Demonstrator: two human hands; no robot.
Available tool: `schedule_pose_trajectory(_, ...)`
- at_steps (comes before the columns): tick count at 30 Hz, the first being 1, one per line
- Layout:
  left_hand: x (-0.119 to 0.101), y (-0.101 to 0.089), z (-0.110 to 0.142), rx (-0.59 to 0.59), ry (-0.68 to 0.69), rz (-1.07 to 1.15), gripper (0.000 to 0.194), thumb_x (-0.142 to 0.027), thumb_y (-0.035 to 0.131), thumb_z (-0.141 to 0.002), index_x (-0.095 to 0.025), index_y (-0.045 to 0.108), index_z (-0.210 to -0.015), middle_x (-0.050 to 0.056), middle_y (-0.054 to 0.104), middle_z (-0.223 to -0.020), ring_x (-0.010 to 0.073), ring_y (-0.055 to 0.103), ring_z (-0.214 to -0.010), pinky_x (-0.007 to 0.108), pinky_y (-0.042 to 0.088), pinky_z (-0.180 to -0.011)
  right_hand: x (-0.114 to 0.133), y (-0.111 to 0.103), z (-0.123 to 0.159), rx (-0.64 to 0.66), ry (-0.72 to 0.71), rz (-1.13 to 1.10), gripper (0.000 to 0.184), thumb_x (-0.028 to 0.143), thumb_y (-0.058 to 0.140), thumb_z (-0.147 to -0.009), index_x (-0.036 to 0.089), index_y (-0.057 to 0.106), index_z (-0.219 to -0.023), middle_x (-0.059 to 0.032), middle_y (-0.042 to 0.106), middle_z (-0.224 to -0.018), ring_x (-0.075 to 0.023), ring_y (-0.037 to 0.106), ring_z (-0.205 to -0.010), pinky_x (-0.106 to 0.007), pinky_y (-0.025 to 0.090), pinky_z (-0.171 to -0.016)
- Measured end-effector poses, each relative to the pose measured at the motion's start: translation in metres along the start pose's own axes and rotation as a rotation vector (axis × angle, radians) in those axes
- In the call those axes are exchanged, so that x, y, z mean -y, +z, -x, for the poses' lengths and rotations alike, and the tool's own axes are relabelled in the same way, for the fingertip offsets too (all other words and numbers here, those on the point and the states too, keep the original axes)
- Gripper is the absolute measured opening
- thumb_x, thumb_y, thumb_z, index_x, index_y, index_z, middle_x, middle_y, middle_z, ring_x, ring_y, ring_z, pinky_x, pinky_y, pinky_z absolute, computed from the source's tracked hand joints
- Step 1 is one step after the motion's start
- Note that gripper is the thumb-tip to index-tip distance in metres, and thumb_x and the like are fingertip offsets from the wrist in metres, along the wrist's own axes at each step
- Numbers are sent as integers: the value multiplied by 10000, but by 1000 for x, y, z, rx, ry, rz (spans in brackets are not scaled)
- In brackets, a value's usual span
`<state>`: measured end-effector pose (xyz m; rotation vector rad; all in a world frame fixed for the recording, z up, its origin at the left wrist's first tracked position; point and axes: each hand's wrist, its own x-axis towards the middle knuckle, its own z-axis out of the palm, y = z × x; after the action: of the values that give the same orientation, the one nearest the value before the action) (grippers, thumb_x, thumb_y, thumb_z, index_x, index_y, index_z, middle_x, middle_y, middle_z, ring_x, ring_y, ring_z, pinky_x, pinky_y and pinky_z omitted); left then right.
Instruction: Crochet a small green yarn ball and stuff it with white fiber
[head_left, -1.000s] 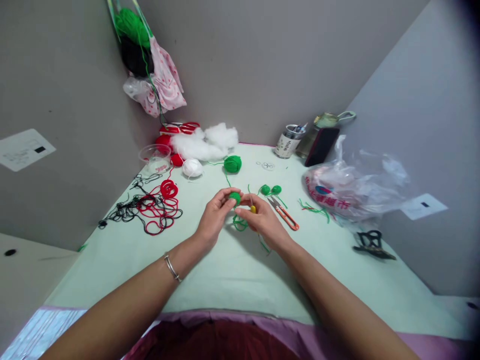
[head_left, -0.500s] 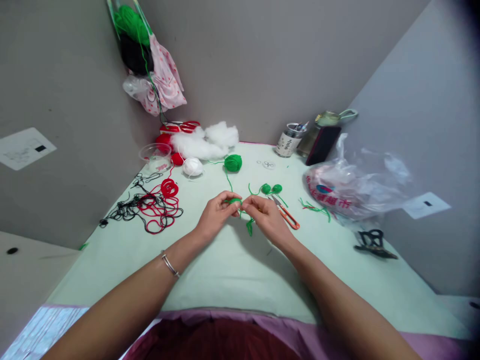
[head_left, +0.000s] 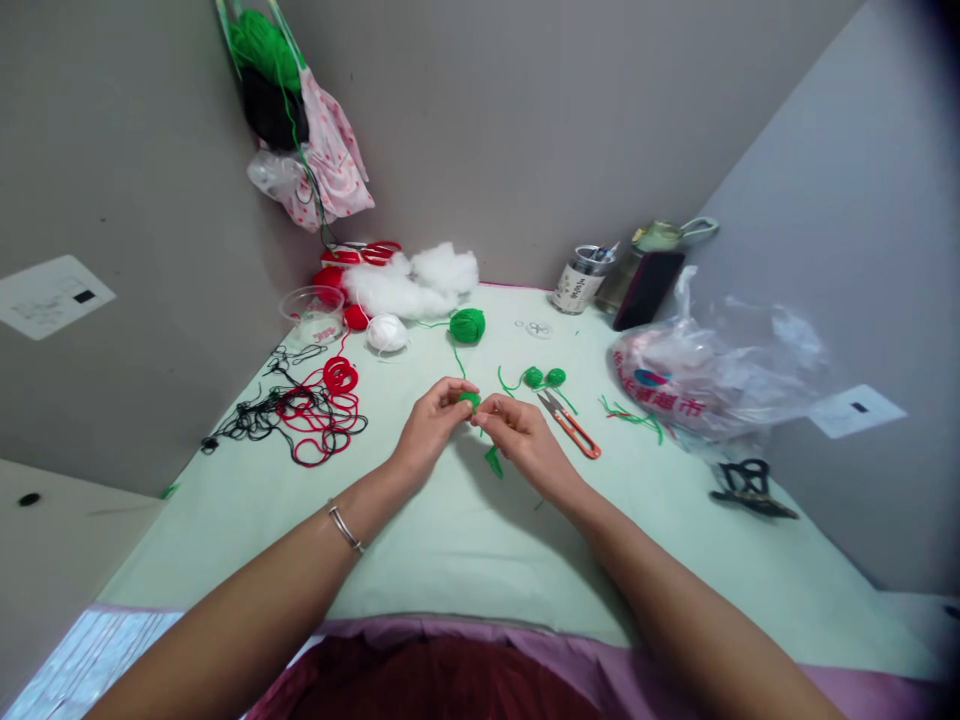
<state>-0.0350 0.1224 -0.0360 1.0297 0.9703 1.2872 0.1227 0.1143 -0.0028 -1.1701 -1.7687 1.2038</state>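
My left hand [head_left: 433,425] pinches a small green crocheted piece [head_left: 469,399] between thumb and fingers. Against its right edge, the closed fingertips of my right hand [head_left: 517,430] meet; whatever thin thing they grip is hidden. A green yarn tail [head_left: 493,462] dangles below the right fingers. From the left hand a strand runs back to a green yarn ball [head_left: 467,326]. Just beyond my right hand lie orange-handled thread snips [head_left: 574,428], blades parted, and two small green balls [head_left: 543,377] with loose tails.
Tangled black and red yarn [head_left: 300,410] spreads at left. White stuffing [head_left: 412,283], a white yarn ball [head_left: 387,333] and a plastic tub [head_left: 311,312] stand behind. Rightward are a pen tin [head_left: 581,280], a phone [head_left: 649,290], a plastic bag [head_left: 705,370] and a black claw clip [head_left: 752,488].
My right fingertips have shifted slightly left, closer to the left hand. The green piece is tilted up and shows more. The dangling yarn tail has swung a little left.
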Motion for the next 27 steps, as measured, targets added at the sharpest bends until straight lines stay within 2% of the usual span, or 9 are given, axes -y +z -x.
schedule_pose_trajectory(3,0,0,2,-35,-11,71,286,-289,756,-777,-203,627,-1017,-2,669,-907,140,657,-819,303,533,-828,2,-1,0,39,12,-48,303,479,564,-928,217,535,-779,79,349,-590,-114,305,-544,-265,255,-544)
schedule_pose_trajectory(6,-3,-1,2,-46,2,98,304,-310,793,-769,-189,663,-1016,-15,632,-867,129,630,-783,298,537,-807,1,-1,1,79,19,-58,299,470,570,-935,217,524,-783,78,359,-604,-115,321,-556,-265,263,-554)
schedule_pose_trajectory(11,-5,-5,0,-7,45,56,313,-293,814,-790,-182,748,-1075,5,668,-910,131,634,-810,274,515,-805,1,-4,4,168,-5,90,272,440,529,-969,218,522,-811,44,457,-695,-141,412,-631,-283,320,-618)
schedule_pose_trajectory(15,-3,-8,-1,-22,72,27,283,-292,803,-805,-196,691,-1047,15,678,-1031,150,709,-876,307,530,-881,-3,-16,5,4,-29,296,212,384,614,-924,217,542,-1033,5,528,-888,-156,468,-677,-312,381,-689)
schedule_pose_trajectory(18,-3,-9,0,-32,84,12,289,-320,784,-816,-203,630,-1032,-2,663,-975,161,734,-831,323,545,-850,-7,-26,2,-98,-95,354,127,286,501,-949,209,566,-1026,-25,533,-927,-177,511,-732,-348,422,-762)
schedule_pose_trajectory(20,-3,-8,1,-26,90,-19,282,-322,775,-825,-192,643,-1037,5,679,-925,164,724,-809,317,543,-824,-7,-29,0,-87,-115,297,191,284,441,-974,204,609,-1020,-39,558,-914,-185,530,-757,-347,436,-764)
schedule_pose_trajectory(22,-4,-7,1,-23,107,-56,280,-320,772,-828,-183,675,-1051,18,697,-910,162,698,-805,310,535,-812,-4,-30,0,-8,-73,152,262,345,434,-1001,197,636,-1078,-28,596,-839,-171,533,-689,-319,438,-684)
schedule_pose_trajectory(24,-4,-7,2,-29,134,-91,271,-315,774,-825,-184,696,-1050,29,709,-928,165,671,-824,305,524,-809,1,-28,2,80,-2,11,318,414,460,-1008,184,649,-1120,5,601,-704,-147,500,-579,-285,397,-580)
schedule_pose_trajectory(27,-5,-6,3,-36,173,-138,221,-299,761,-834,-192,715,-1022,43,721,-968,172,644,-851,302,507,-812,8,-24,6,163,78,-70,346,457,505,-1004,175,685,-1092,53,536,-547,-117,417,-481,-253,302,-494)
